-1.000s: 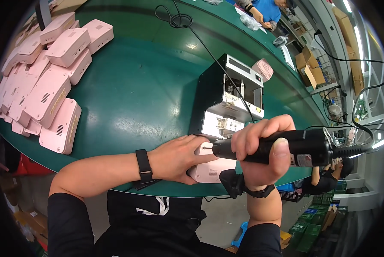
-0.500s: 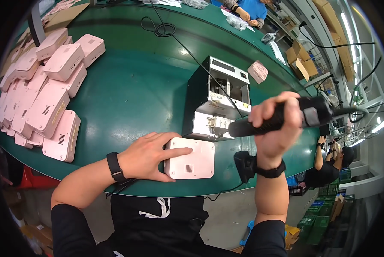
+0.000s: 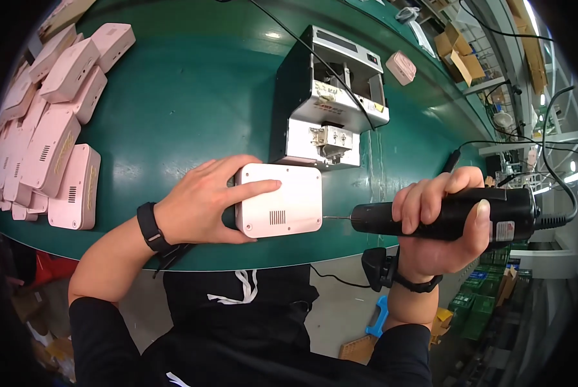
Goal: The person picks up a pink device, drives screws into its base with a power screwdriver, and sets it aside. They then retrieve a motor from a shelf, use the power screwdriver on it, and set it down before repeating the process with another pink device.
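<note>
A pale pink plastic case (image 3: pixel 289 201) with rounded corners, slots and screw holes in its upper face lies near the table's front edge. Across its left side my left hand (image 3: pixel 205 200) grips it, index finger stretched over the top and thumb along the near edge. My right hand (image 3: pixel 440 216) is wrapped round a black corded electric screwdriver (image 3: pixel 382 219), held level to the right of the case. Its thin bit points left, with the tip close to the case's right edge; whether it touches I cannot tell.
Beyond the case stands a black and silver screw feeder (image 3: pixel 331 97), a cable hanging over it. Similar pink cases (image 3: pixel 50 148) are piled at the left. One small pink case (image 3: pixel 401 68) lies at the far right, near an open cardboard box (image 3: pixel 456 55).
My right hand has brought the electric screwdriver down and right, its bit now beside the case. My left hand stays on the case. The whole view has shifted.
</note>
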The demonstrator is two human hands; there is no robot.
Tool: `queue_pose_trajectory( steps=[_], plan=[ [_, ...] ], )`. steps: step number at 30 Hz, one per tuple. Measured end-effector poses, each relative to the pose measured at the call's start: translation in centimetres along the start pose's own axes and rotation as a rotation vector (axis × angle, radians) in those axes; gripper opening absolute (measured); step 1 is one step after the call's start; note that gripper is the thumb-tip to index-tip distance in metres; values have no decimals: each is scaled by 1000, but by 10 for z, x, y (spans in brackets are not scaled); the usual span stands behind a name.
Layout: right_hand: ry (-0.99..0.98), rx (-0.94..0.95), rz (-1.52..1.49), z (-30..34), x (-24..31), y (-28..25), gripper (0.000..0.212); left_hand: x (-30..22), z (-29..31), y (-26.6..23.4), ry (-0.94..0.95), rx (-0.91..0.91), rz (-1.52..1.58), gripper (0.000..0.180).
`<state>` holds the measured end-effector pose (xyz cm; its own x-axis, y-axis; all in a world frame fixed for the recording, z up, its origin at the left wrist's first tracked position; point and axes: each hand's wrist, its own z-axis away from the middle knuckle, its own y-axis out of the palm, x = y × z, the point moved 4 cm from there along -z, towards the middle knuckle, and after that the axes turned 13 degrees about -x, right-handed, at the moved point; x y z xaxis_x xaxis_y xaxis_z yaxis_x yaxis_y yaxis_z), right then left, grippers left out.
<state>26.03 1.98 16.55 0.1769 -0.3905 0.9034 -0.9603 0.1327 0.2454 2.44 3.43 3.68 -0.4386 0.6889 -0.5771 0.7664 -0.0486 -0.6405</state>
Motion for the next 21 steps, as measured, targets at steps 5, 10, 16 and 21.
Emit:
queue_pose_trajectory(
  steps=[5,10,16,21],
  plan=[
    [-3,-22,38,12,-11,-3,38,1,2,3,-46,17,26,80],
    [-10,-26,42,18,-21,-6,38,0,2,4,-28,4,6,81],
    [164,-16,58,23,-15,-6,47,3,0,4,-36,-14,22,80],
    [105,6,58,23,-19,-2,45,2,-1,0,-26,-13,9,79]
  ],
)
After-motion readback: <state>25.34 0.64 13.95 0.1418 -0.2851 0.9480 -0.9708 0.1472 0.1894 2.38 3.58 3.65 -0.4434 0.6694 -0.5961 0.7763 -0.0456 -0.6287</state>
